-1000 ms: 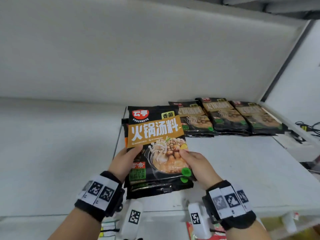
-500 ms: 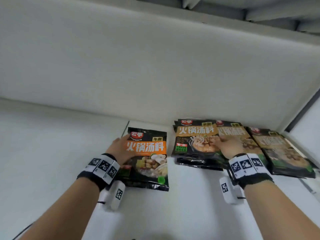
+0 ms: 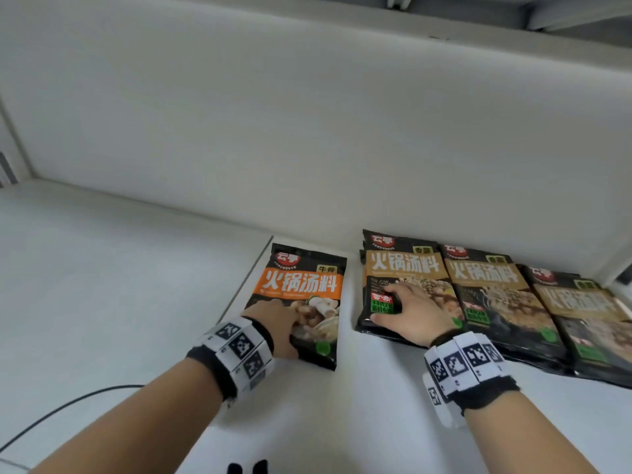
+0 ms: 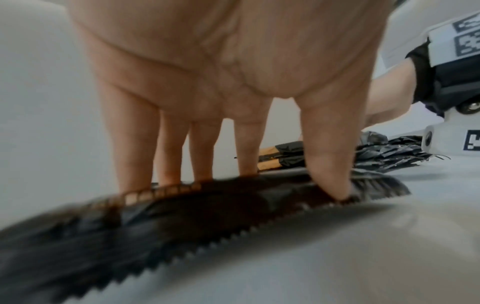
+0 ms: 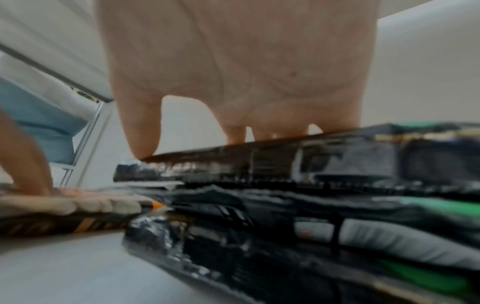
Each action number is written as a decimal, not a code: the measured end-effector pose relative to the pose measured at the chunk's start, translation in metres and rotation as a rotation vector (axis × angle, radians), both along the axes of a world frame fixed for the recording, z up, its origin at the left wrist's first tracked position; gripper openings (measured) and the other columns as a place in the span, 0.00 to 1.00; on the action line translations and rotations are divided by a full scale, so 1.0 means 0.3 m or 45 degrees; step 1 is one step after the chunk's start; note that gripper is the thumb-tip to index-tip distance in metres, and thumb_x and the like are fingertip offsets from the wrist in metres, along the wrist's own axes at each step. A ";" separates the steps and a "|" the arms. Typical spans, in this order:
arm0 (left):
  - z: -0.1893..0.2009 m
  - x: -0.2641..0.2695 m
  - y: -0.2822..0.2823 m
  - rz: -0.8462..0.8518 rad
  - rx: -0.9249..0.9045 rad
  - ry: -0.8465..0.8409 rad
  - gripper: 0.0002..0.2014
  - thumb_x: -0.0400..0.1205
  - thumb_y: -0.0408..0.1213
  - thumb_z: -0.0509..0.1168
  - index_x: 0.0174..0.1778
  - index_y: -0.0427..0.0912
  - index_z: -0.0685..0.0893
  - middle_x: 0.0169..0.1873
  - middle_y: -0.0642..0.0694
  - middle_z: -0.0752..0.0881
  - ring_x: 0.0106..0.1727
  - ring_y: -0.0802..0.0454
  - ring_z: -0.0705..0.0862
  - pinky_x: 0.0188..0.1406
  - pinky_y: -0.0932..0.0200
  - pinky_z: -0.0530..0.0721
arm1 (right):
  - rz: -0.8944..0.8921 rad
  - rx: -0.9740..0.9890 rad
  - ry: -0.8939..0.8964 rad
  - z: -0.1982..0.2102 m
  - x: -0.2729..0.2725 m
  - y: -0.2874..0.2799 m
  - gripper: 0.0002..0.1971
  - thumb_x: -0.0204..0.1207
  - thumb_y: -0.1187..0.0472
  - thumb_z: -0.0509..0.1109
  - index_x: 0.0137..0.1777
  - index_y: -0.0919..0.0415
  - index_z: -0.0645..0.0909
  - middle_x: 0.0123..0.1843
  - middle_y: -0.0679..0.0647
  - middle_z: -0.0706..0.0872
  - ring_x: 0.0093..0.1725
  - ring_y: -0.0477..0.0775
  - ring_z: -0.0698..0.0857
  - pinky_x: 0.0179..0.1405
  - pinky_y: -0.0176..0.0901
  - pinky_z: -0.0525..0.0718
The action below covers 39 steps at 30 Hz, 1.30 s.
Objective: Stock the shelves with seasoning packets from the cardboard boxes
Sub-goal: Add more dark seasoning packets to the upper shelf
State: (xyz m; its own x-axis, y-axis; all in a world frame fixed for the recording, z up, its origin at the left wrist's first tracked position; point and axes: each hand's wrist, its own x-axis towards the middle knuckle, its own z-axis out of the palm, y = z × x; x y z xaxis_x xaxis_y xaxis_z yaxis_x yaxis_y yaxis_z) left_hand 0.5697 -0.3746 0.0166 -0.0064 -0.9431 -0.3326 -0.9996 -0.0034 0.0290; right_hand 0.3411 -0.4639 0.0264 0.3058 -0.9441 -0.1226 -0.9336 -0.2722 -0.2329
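An orange-banded seasoning packet [image 3: 304,285] lies flat on the white shelf [image 3: 136,268], and my left hand [image 3: 278,323] rests on its lower half with straight fingers pressing down; the left wrist view shows the fingertips [image 4: 330,181] on the black packet [image 4: 182,216]. To its right, a tan-banded packet [image 3: 403,268] tops a stack, and my right hand [image 3: 415,311] lies flat on it, fingers spread. In the right wrist view the thumb [image 5: 141,131] touches the top of the stack [image 5: 285,164]. Two more tan packet stacks [image 3: 492,295] sit further right.
The shelf's white back wall [image 3: 307,131] rises just behind the packets. A black cable [image 3: 68,405] runs across the shelf at lower left. The shelf's right end wall [image 3: 615,261] bounds the packet row. The shelf's left part is bare white surface.
Both hands held packets up together a second ago; now the orange one lies on the shelf under my left hand and the tan one sits on the stack under my right.
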 end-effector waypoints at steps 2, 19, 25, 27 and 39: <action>-0.009 -0.021 -0.041 0.008 -0.055 0.037 0.25 0.76 0.53 0.65 0.66 0.45 0.76 0.60 0.41 0.80 0.60 0.42 0.81 0.60 0.51 0.80 | -0.014 -0.051 0.009 -0.007 0.002 0.004 0.36 0.69 0.35 0.65 0.76 0.43 0.63 0.81 0.47 0.60 0.80 0.53 0.61 0.78 0.63 0.57; 0.115 -0.298 -0.008 -0.304 -0.572 0.881 0.17 0.79 0.41 0.65 0.64 0.47 0.80 0.65 0.45 0.81 0.66 0.46 0.77 0.63 0.56 0.73 | -0.854 -0.330 -1.116 -0.046 -0.325 0.562 0.06 0.76 0.63 0.70 0.51 0.53 0.81 0.55 0.49 0.83 0.54 0.46 0.78 0.50 0.34 0.73; 0.056 -0.760 0.288 -0.917 -0.205 1.011 0.16 0.80 0.42 0.64 0.64 0.48 0.79 0.65 0.49 0.79 0.67 0.53 0.75 0.61 0.66 0.66 | -1.402 -0.463 -1.071 -0.117 -0.586 1.065 0.07 0.76 0.65 0.69 0.52 0.62 0.85 0.46 0.51 0.85 0.46 0.46 0.81 0.35 0.17 0.74; 0.032 -0.905 0.390 -1.061 -0.092 1.004 0.17 0.80 0.42 0.65 0.65 0.49 0.78 0.66 0.49 0.78 0.68 0.53 0.75 0.63 0.65 0.67 | -1.617 -0.520 -1.045 -0.117 -0.690 1.245 0.06 0.76 0.63 0.69 0.51 0.60 0.85 0.44 0.50 0.85 0.43 0.46 0.81 0.36 0.28 0.75; -0.068 -1.760 0.900 -1.574 0.095 0.978 0.14 0.80 0.45 0.63 0.61 0.52 0.81 0.63 0.51 0.80 0.64 0.52 0.76 0.64 0.60 0.70 | -2.125 -0.778 -0.795 -0.118 -1.362 1.955 0.04 0.76 0.64 0.68 0.45 0.57 0.84 0.36 0.47 0.85 0.33 0.41 0.79 0.29 0.33 0.72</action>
